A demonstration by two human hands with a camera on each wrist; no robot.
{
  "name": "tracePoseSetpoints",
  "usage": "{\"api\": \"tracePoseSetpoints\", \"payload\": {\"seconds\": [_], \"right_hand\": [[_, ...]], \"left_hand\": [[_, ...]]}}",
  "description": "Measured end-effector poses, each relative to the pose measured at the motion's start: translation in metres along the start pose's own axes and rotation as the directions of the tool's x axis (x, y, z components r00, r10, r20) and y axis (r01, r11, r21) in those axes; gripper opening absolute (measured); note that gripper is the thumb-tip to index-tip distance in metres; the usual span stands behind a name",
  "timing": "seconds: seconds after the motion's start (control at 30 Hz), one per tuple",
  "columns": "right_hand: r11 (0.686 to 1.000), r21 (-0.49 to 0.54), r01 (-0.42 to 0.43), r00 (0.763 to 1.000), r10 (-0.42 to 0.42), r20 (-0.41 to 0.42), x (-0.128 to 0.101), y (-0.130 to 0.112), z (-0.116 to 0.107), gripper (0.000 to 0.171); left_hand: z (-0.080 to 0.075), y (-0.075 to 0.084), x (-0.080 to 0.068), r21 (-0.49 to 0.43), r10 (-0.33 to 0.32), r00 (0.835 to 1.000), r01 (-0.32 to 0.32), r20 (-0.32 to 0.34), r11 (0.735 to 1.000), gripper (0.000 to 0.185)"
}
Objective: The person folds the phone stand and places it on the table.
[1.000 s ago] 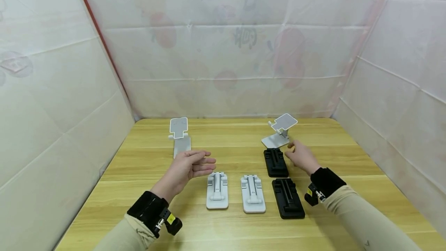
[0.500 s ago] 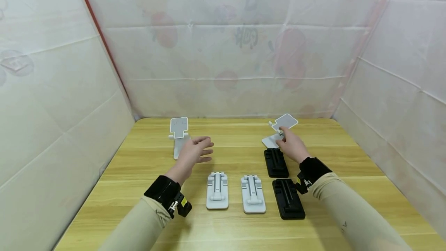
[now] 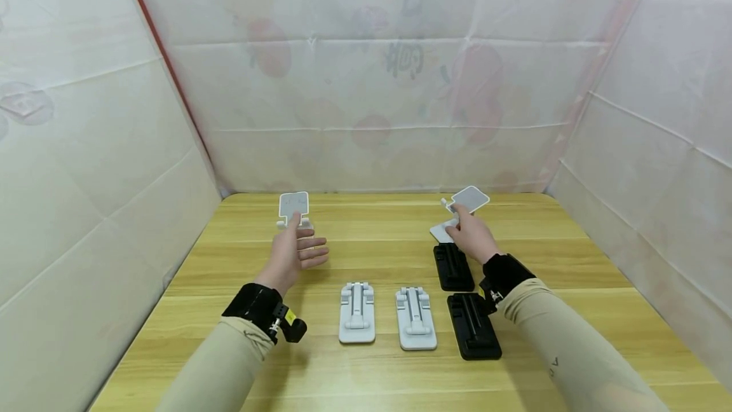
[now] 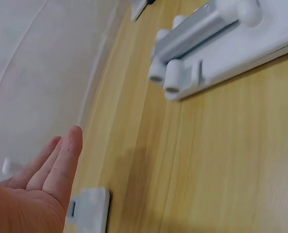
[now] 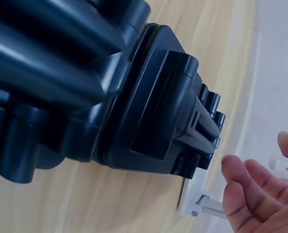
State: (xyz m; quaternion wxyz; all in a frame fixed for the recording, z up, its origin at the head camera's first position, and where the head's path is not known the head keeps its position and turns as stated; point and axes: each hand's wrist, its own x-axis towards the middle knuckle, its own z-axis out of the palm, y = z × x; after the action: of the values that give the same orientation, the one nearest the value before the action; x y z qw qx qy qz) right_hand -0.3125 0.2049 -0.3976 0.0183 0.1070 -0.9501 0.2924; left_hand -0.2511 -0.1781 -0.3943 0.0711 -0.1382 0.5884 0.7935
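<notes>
Two folded white stands [image 3: 357, 312] [image 3: 415, 318], two black [image 3: 454, 266] [image 3: 473, 334] (flat) — wooden table [image 3: 389, 367]; draped walls [image 3: 91, 145]

I see bright, soft, even light all over. The white walls [image 3: 366, 81] look milky and pale. Shadows on the table [image 3: 377, 234] are faint and small. My head view bends a bit at the edges. My 2 wrist views are very close up, so the black stand [image 5: 110, 87] looks blurry and shines with white streaks.

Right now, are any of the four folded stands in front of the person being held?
No, the two white stands and two black stands lie untouched on the table.
</notes>
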Motion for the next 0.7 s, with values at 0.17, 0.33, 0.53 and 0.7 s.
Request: {"api": "tracePoseSetpoints", "payload": {"seconds": [0.17,0.33,0.53,0.7], "right_hand": [[1.0,-0.014,0.003,1.0,-0.003,-0.011,-0.002,-0.004,0.001,0.054],[1.0,-0.026,-0.009,0.999,0.008,-0.036,-0.001,-0.004,0.003,0.048],[0.998,-0.067,-0.01,0.994,0.002,-0.11,0.0,0.001,0.005,0.031],[0.994,-0.111,0.004,0.977,-0.028,-0.211,0.0,0.009,0.006,0.021]], "left_hand": [[-0.015,0.003,0.001,-0.048,-0.015,0.998,0.013,-0.06,0.999,0.081],[-0.02,0.0,0.001,-0.04,-0.011,0.998,0.009,-0.062,0.999,0.077],[-0.016,-0.007,0.002,-0.023,-0.019,0.999,0.018,-0.041,1.0,0.082],[-0.01,-0.009,0.003,0.026,-0.01,1.0,0.01,-0.015,1.0,0.08]]}}
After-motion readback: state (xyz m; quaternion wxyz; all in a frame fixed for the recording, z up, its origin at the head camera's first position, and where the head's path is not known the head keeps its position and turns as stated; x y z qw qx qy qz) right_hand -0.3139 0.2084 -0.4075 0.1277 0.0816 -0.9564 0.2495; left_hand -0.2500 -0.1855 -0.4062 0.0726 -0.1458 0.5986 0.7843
